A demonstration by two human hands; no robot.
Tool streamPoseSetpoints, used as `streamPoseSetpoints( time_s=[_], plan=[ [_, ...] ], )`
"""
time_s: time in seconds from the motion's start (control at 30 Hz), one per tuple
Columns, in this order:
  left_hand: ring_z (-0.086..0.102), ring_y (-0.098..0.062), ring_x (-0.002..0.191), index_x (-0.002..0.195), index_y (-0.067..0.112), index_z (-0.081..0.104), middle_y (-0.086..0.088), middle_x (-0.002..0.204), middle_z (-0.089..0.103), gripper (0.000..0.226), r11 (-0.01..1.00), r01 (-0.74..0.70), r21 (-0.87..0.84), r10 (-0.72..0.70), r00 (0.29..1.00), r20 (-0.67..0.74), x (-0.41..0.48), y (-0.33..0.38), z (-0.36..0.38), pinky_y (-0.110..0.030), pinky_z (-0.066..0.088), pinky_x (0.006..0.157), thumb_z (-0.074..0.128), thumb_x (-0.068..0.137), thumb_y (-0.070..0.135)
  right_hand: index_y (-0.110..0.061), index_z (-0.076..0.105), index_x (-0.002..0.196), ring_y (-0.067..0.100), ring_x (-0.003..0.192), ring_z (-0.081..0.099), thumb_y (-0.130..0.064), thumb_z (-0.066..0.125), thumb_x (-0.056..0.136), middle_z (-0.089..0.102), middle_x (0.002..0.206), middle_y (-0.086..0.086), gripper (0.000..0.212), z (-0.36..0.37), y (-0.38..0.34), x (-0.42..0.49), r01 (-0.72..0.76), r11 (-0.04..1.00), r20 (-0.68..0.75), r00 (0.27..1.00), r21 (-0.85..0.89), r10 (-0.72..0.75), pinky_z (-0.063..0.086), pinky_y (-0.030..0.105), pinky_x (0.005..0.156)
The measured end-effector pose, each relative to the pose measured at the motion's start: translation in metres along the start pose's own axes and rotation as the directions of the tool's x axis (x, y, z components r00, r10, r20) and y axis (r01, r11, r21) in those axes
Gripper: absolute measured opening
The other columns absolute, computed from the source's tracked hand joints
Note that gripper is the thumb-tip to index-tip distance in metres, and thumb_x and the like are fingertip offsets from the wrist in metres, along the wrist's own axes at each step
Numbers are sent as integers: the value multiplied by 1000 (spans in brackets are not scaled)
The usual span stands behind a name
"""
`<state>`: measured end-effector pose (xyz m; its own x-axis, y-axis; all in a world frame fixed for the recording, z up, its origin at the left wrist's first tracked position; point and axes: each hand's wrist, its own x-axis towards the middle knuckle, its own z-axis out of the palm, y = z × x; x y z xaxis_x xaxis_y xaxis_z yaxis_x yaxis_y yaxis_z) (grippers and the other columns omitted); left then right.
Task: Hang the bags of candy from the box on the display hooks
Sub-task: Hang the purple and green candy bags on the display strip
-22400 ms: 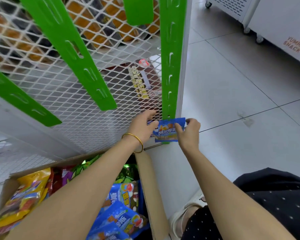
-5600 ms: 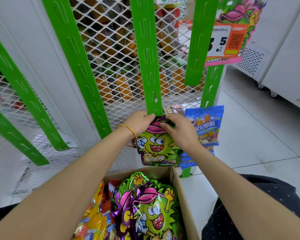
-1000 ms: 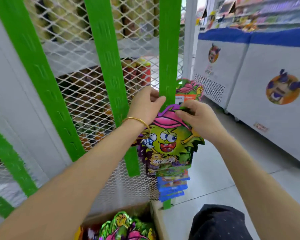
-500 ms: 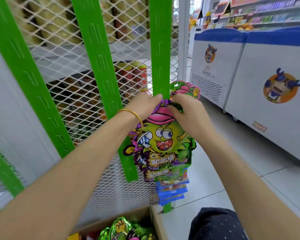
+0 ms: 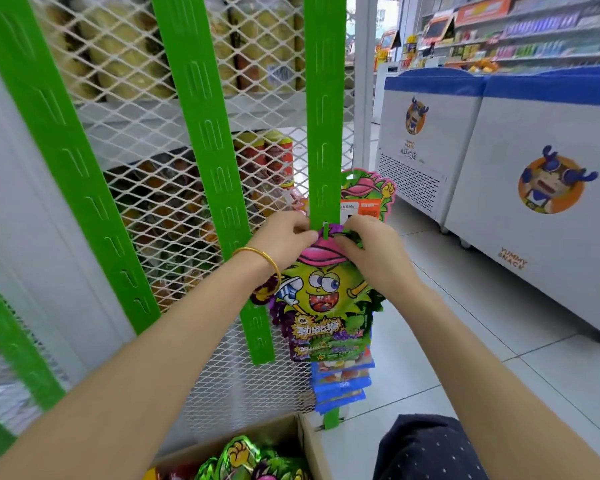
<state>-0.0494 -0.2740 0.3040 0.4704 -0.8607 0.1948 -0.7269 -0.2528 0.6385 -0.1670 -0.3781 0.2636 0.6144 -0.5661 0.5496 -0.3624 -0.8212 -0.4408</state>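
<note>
Now, head view: left hand (image 5: 286, 239) and right hand (image 5: 371, 251), close together, pinch top edge of candy bag (image 5: 323, 299) either side of hook (image 5: 325, 227) on green strip (image 5: 324, 133). Bag hangs lengthwise straight below both hands, equally near. Box (image 5: 305, 441) lies underneath.

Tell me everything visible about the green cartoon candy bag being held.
The green cartoon candy bag is a glossy, foil-looking, die-cut pouch: yellow-green grinning face, pink cap, purple fringe, yellow lettering low down. It hangs upright, flat against the rightmost green strip. The left hand and right hand pinch its top edge either side of a small green hook tab showing there. Its bottom overlaps blue bags hung beneath. Whether it is seated on the hook cannot be told.
</note>
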Motion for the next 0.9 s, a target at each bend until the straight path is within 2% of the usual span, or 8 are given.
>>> streamPoseSetpoints(
  time_s=[0.13, 0.3, 0.37, 0.43, 0.6, 0.7, 0.8, 0.9],
  plan=[
    [53, -14, 108, 128, 14, 49, -3, 120, 57, 38, 998, -42, 52, 47, 994, -98, -15, -7, 5, -23, 38, 93, 55, 90, 13, -10, 53, 98, 21, 85, 50, -29, 62, 88, 49, 98, 1, 24, -1, -7, -5, -77, 997, -87, 993, -16, 75, 38, 32, 67],
    [42, -14, 123, 132, 20, 44, 2, 127, 50, 46, 956, -159, 245, 236, 915, -327, -65, -42, 13, -25, 29, 107, 57, 88, 18, -7, 57, 99, 23, 90, 51, -16, 69, 80, 56, 99, 8, 24, 13, -29, -54, 68, 991, -433, 894, -119, -114, 44, 32, 68],
    [43, -15, 119, 127, 17, 50, -1, 123, 52, 41, 955, -164, 246, 246, 901, -358, -93, -69, 19, -18, 24, 102, 59, 86, 15, -11, 57, 99, 19, 84, 52, -14, 67, 82, 54, 97, 3, 20, 43, -37, -86, 97, 995, -255, 962, -28, -101, 43, 31, 63],
    [46, -17, 115, 120, 15, 55, -3, 118, 55, 38, 970, -114, 215, 181, 927, -328, -124, -106, 32, -15, 23, 98, 61, 83, 10, -13, 55, 103, 20, 83, 54, -18, 64, 85, 52, 98, 1, 20, 88, -40, -123, 34, 995, 155, 987, 96, -49, 46, 37, 65],
    [52, -24, 104, 109, 9, 61, -8, 109, 57, 31, 992, 81, 97, -60, 978, -201, -194, -199, 58, -29, 38, 89, 60, 79, 1, -6, 55, 112, 27, 95, 56, -24, 65, 85, 59, 103, 12, 33, 183, -33, -188, 27, 996, 766, 638, 84, -82, 44, 35, 80],
    [54, -26, 104, 107, 8, 63, -5, 106, 56, 30, 981, 185, 60, -174, 973, -154, -227, -237, 64, -37, 45, 89, 61, 79, -3, -2, 46, 129, 29, 114, 51, -24, 62, 87, 54, 125, 18, 50, 222, -30, -210, 72, 997, 885, 464, 8, -40, 36, 30, 92],
    [53, -23, 102, 106, 11, 63, -8, 103, 56, 25, 969, 240, 57, -232, 965, -124, -237, -253, 66, -34, 44, 88, 61, 82, 3, -9, 33, 142, 30, 126, 45, -26, 58, 90, 43, 140, 16, 60, 239, -15, -220, 132, 985, 902, 429, -109, 42, 35, 33, 102],
    [50, -14, 104, 110, 12, 61, -2, 105, 53, 26, 966, 259, 6, -258, 964, -70, -234, -257, 70, -21, 37, 86, 58, 86, 6, -12, 39, 136, 31, 121, 49, -24, 61, 87, 48, 136, 12, 55, 252, 1, -227, 139, 972, 900, 420, -190, 116, 40, 35, 96]
  ],
)
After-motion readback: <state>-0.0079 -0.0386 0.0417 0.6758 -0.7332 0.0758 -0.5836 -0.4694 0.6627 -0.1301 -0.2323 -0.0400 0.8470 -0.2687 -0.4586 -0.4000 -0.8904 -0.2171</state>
